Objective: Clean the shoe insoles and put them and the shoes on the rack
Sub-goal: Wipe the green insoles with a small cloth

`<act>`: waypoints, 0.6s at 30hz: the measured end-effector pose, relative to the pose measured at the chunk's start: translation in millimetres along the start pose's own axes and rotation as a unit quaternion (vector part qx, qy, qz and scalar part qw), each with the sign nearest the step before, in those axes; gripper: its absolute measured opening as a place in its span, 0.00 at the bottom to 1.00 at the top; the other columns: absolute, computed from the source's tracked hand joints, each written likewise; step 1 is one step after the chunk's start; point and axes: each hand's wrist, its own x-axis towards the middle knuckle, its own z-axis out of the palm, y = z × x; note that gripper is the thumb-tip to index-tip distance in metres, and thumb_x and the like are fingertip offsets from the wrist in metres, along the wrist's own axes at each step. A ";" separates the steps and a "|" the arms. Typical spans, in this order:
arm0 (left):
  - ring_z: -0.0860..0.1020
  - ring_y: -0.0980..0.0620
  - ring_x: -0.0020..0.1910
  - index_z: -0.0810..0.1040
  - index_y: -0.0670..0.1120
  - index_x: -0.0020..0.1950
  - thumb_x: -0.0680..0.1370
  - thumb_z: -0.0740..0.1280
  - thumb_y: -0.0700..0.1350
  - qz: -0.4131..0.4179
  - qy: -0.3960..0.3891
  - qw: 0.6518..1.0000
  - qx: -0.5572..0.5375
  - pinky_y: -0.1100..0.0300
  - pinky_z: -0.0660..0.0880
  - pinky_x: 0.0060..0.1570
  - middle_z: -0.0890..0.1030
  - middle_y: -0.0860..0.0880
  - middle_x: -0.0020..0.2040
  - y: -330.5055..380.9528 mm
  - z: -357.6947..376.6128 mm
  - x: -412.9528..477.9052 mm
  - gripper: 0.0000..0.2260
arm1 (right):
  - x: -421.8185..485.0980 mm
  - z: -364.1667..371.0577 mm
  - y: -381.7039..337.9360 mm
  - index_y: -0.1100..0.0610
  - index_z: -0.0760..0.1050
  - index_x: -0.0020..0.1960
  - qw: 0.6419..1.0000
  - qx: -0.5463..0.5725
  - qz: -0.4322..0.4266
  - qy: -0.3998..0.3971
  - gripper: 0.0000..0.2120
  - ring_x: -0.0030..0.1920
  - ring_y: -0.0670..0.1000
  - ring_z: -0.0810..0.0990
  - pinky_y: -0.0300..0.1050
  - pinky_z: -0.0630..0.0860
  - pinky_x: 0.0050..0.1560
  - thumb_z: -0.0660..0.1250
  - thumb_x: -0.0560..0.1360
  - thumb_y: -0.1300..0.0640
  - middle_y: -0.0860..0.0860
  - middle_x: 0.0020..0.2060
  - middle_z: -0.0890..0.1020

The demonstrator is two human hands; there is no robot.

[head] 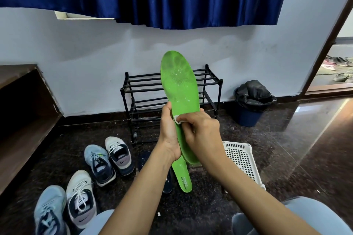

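Observation:
My left hand (169, 129) grips a green insole (177, 80) upright by its lower half, toe end up, in front of the black shoe rack (133, 89). My right hand (202, 131) pinches a small white wipe (177, 119) against the insole's face. White specks dot the insole's upper part. A second green insole (182, 175) lies on the floor below my hands, next to dark insoles (168, 183). Several sneakers stand on the floor at lower left: a light-blue one (99, 164), a white one (119, 155), another white one (81, 198) and another blue one (49, 212).
A white perforated plastic basket (242, 160) sits on the dark floor to the right. A blue bin with a black liner (250, 101) stands by the wall. Wooden furniture (23, 120) is at left, a doorway with more shoes (342, 68) at far right. A blue curtain hangs above.

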 end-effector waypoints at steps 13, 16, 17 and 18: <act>0.83 0.48 0.44 0.83 0.43 0.50 0.80 0.50 0.62 0.009 -0.001 1.000 0.001 0.57 0.78 0.47 0.84 0.43 0.47 -0.9 2.4 -1.9 0.29 | 2.2 -0.6 -0.1 0.59 0.83 0.42 1.000 -0.004 0.006 0.009 0.10 0.39 0.55 0.82 0.40 0.72 0.45 0.65 0.65 0.67 0.53 0.37 0.84; 0.83 0.50 0.41 0.82 0.45 0.45 0.80 0.50 0.61 0.005 -0.005 1.000 -0.003 0.58 0.77 0.44 0.84 0.46 0.42 -4.0 4.1 -1.1 0.27 | 6.9 -1.9 2.8 0.59 0.83 0.44 1.000 -0.011 0.012 0.017 0.11 0.40 0.55 0.82 0.38 0.71 0.46 0.65 0.66 0.67 0.53 0.38 0.84; 0.82 0.49 0.43 0.83 0.44 0.48 0.80 0.50 0.61 0.002 -0.003 1.000 0.002 0.57 0.77 0.45 0.84 0.44 0.44 -2.5 4.5 -1.0 0.28 | 5.4 -1.4 2.9 0.59 0.83 0.44 1.000 -0.010 0.013 0.018 0.11 0.40 0.55 0.82 0.38 0.71 0.46 0.65 0.66 0.67 0.53 0.39 0.84; 0.82 0.47 0.46 0.83 0.42 0.52 0.80 0.50 0.62 0.000 0.000 1.000 0.005 0.57 0.78 0.47 0.84 0.42 0.48 -0.2 4.3 -0.9 0.29 | 2.6 -0.6 2.2 0.59 0.83 0.45 1.000 -0.008 0.013 0.018 0.11 0.41 0.55 0.82 0.38 0.71 0.47 0.65 0.66 0.67 0.53 0.39 0.84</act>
